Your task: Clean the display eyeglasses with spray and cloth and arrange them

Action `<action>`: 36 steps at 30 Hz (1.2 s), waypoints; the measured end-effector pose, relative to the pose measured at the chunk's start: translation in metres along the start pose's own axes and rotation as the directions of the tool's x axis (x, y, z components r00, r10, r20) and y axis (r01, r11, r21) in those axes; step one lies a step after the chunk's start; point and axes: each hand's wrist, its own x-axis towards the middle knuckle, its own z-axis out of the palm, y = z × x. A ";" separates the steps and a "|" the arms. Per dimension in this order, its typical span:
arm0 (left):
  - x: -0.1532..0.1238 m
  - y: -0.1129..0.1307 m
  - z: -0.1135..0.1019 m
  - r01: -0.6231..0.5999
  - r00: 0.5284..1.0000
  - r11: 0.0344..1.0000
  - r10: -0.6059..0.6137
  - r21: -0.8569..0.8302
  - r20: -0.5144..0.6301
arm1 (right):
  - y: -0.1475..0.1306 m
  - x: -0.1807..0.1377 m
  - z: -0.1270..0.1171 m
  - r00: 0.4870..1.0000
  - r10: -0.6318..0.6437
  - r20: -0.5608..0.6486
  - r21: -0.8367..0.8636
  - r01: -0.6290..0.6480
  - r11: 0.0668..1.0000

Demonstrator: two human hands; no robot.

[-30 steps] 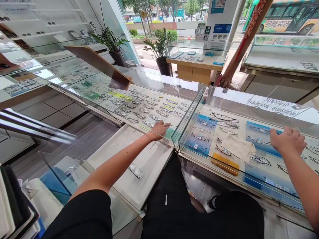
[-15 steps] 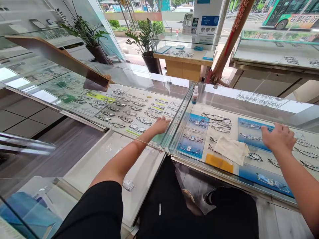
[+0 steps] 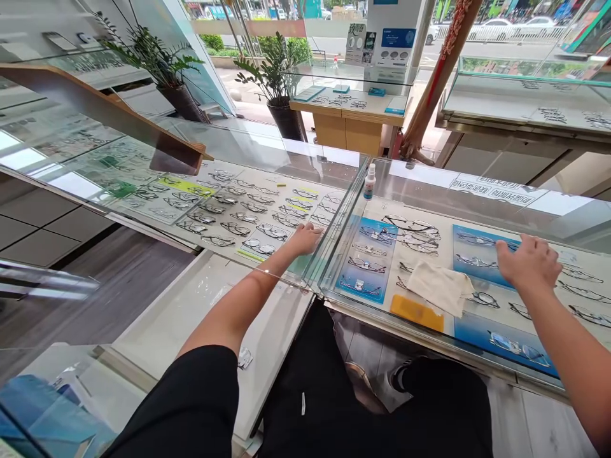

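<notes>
My left hand (image 3: 307, 238) rests on the left glass display case (image 3: 248, 137), close to the seam between the two cases, its fingers stretched forward and holding nothing. Rows of eyeglasses (image 3: 260, 246) lie beneath the glass beside it. On the right case, my right hand (image 3: 529, 261) lies palm down with fingers apart, above glasses on a blue card (image 3: 463, 273). Between my hands, nearer the right one, sits a crumpled cream cloth (image 3: 436, 285). A small white spray bottle (image 3: 369, 182) stands upright at the left end of the right case.
An orange-yellow piece (image 3: 416, 312) lies near the right case's front edge. To the left, a wooden board (image 3: 114, 117) rises over the glass. Below my left arm is a white drawer or shelf (image 3: 191, 318). Potted plants (image 3: 284, 95) and another display table (image 3: 344, 111) stand beyond.
The view has shifted slightly, so the cases and hands appear a little further left. Outside, the bus has moved right. Both hands stay at the same spots on the glass.
</notes>
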 end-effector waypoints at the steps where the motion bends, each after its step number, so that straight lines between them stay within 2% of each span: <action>1: 0.000 0.000 0.000 0.004 1.000 1.000 -0.004 -0.005 -0.001 | 0.000 0.000 0.000 1.000 0.000 0.000 -0.001 0.000 1.000; 7: -0.002 0.003 0.000 0.030 0.999 0.999 -0.031 -0.032 -0.022 | -0.001 0.000 0.001 1.000 0.005 -0.006 -0.012 -0.005 1.000; 12: -0.023 0.008 -0.008 0.079 0.995 0.997 -0.080 -0.012 -0.052 | -0.002 -0.001 -0.001 1.000 0.013 0.003 -0.004 -0.013 1.000; 15: -0.050 0.015 -0.014 0.117 0.993 0.993 -0.117 0.003 -0.032 | -0.003 -0.002 -0.004 1.000 0.011 0.025 0.011 -0.012 1.000; 17: -0.074 0.020 -0.017 0.144 0.989 0.990 -0.144 0.010 0.023 | -0.003 -0.002 -0.004 0.999 0.017 0.033 0.017 -0.018 1.000; 20: -0.118 0.029 -0.021 0.169 0.972 0.986 -0.167 0.004 0.168 | -0.003 -0.001 -0.003 0.999 0.020 0.035 0.029 -0.021 0.999; 22: -0.151 0.037 -0.028 0.150 0.951 0.988 -0.138 -0.023 0.277 | -0.003 -0.001 -0.002 0.999 0.014 0.039 0.035 -0.016 0.999; 24: -0.183 0.048 -0.041 0.122 0.924 0.988 -0.080 -0.091 0.373 | -0.003 0.000 -0.002 0.999 0.010 0.041 0.035 -0.012 0.999; 26: -0.211 0.065 -0.059 0.151 0.855 0.958 -0.003 -0.244 0.518 | -0.002 0.000 -0.002 0.999 0.004 0.037 0.036 -0.005 0.999; 27: -0.221 0.076 -0.071 0.164 0.831 0.939 0.033 -0.301 0.555 | -0.002 0.000 -0.001 1.000 0.000 0.031 0.040 -0.001 0.999; 28: -0.229 0.087 -0.083 0.156 0.829 0.927 0.066 -0.342 0.555 | -0.001 0.000 -0.001 1.000 -0.006 0.026 0.047 0.005 0.999; 30: -0.236 0.112 -0.109 0.074 0.864 0.915 0.140 -0.396 0.484 | 0.000 0.001 0.001 1.000 -0.017 0.019 0.070 0.016 0.997; 32: -0.232 0.137 -0.134 -0.065 0.891 0.909 0.240 -0.413 0.386 | 0.002 0.000 0.003 1.000 -0.024 0.005 0.093 0.023 0.995; 34: -0.219 0.160 -0.157 -0.201 0.892 0.897 0.334 -0.393 0.306 | 0.003 0.000 0.005 0.999 -0.035 -0.016 0.113 0.036 0.993; 36: -0.199 0.179 -0.175 -0.295 0.895 0.899 0.379 -0.324 0.236 | 0.003 -0.001 0.006 0.999 -0.043 -0.030 0.123 0.047 0.991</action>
